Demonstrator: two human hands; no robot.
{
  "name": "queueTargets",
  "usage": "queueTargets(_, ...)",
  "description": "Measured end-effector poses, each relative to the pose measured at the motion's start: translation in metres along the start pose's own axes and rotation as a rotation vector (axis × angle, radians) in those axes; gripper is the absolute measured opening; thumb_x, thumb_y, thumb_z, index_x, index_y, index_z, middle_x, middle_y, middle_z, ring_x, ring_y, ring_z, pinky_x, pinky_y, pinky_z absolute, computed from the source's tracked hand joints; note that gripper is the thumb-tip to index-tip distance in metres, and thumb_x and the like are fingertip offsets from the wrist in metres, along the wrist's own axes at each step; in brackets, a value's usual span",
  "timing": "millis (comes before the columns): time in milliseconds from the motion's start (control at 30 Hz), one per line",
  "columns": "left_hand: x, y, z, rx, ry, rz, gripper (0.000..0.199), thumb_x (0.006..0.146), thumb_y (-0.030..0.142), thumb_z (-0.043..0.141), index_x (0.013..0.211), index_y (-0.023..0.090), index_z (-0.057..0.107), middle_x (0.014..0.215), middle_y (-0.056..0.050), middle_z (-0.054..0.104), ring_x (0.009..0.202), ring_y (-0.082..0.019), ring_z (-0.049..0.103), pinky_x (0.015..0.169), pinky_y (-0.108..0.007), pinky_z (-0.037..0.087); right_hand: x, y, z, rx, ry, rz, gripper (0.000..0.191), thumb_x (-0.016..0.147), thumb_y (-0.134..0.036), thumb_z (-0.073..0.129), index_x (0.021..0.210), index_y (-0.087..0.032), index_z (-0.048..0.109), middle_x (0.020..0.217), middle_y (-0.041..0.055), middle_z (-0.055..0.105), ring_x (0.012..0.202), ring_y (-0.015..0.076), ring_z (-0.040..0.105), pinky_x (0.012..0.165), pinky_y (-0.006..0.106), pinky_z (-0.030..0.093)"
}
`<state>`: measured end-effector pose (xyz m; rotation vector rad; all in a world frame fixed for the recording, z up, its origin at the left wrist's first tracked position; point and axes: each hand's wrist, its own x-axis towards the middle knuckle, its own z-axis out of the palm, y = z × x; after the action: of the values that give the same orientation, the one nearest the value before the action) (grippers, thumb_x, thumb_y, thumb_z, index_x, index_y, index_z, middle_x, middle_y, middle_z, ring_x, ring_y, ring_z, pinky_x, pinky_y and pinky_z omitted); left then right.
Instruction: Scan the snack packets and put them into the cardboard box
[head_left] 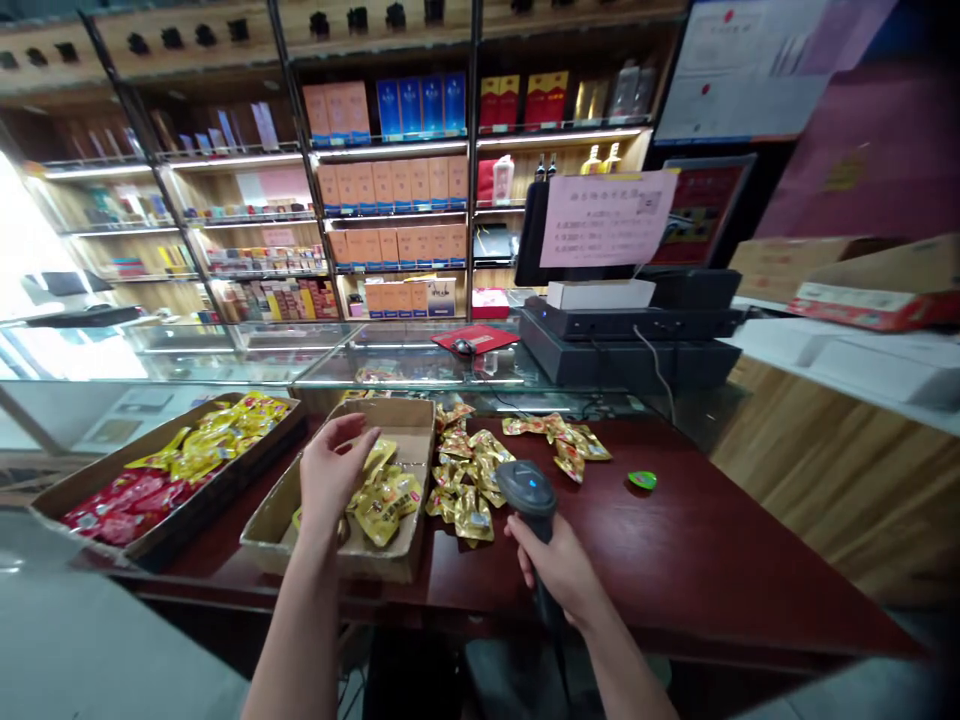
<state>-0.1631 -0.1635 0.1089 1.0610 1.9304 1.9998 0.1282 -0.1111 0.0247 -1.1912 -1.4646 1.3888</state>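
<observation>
My left hand [330,468] hovers over a cardboard box [264,520]. Its fingers are loosely bent and apart, and nothing shows between them. Below it, several gold snack packets [386,505] lie in the box, partly hidden by the hand and forearm. My right hand [561,568] is wrapped round the handle of a black barcode scanner [526,490], with the scanner's head pointing forward. Just left of the scanner, a pile of gold packets [474,512] lies on the dark red table. More gold packets [574,443] are spread behind it, towards the glass counter.
A second box [142,548] at the left holds yellow and red packets. One small green packet [643,481] lies on the table [720,560]. Behind are a glass counter [390,350], a red mouse pad [495,338], a monitor with a paper sheet [607,220] and stocked shelves.
</observation>
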Motion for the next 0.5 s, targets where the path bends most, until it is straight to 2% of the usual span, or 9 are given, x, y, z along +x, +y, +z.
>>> queueTargets(67,-0.006,0.001,0.006,-0.009,-0.021,-0.003,0.050,0.066,0.049,0.089,0.103,0.017,0.078,0.096,-0.010,0.079,0.093,-0.023,0.074,0.088,-0.036,0.060,-0.003,-0.002,0.001,0.013,-0.005,0.001,0.040,0.077,-0.059,0.068,0.084,-0.022,0.056,0.046,-0.0067,0.056,0.034,0.0108,0.046,0.040,0.024,0.035)
queueTargets(133,-0.017,0.002,0.025,-0.022,-0.077,-0.002,0.046,0.067,0.048,0.088,0.099,0.017,0.078,0.094,-0.010,0.079,0.090,-0.023,0.074,0.085,-0.035,0.060,-0.006,-0.005,-0.003,0.020,0.011,0.016,0.040,0.076,-0.059,0.068,0.084,-0.022,0.056,0.046,-0.0069,0.056,0.034,0.0108,0.046,0.040,0.023,0.035)
queueTargets(200,-0.029,0.004,0.053,-0.017,-0.169,0.006,0.039,0.070,0.046,0.085,0.097,0.018,0.078,0.092,-0.010,0.079,0.087,-0.023,0.073,0.080,-0.033,0.059,-0.011,-0.008,-0.011,0.014,0.026,0.037,0.041,0.074,-0.060,0.068,0.083,-0.022,0.056,0.044,-0.0077,0.054,0.034,0.0108,0.046,0.039,0.023,0.035)
queueTargets(300,-0.048,0.005,0.098,0.041,-0.367,0.042,0.028,0.078,0.041,0.079,0.098,0.020,0.079,0.092,-0.010,0.079,0.084,-0.024,0.073,0.076,-0.033,0.057,-0.016,-0.007,-0.028,0.009,0.048,0.048,0.039,0.075,-0.058,0.068,0.082,-0.021,0.056,0.043,-0.0085,0.052,0.035,0.0105,0.047,0.039,0.022,0.036)
queueTargets(500,-0.083,-0.010,0.190,0.089,-0.626,0.132,0.014,0.083,0.025,0.074,0.095,0.021,0.078,0.096,-0.010,0.079,0.088,-0.026,0.073,0.089,-0.038,0.054,-0.026,0.008,-0.070,-0.001,0.201,0.058,0.035,0.080,-0.053,0.068,0.087,-0.020,0.058,0.042,-0.0092,0.052,0.034,0.0109,0.046,0.037,0.022,0.037)
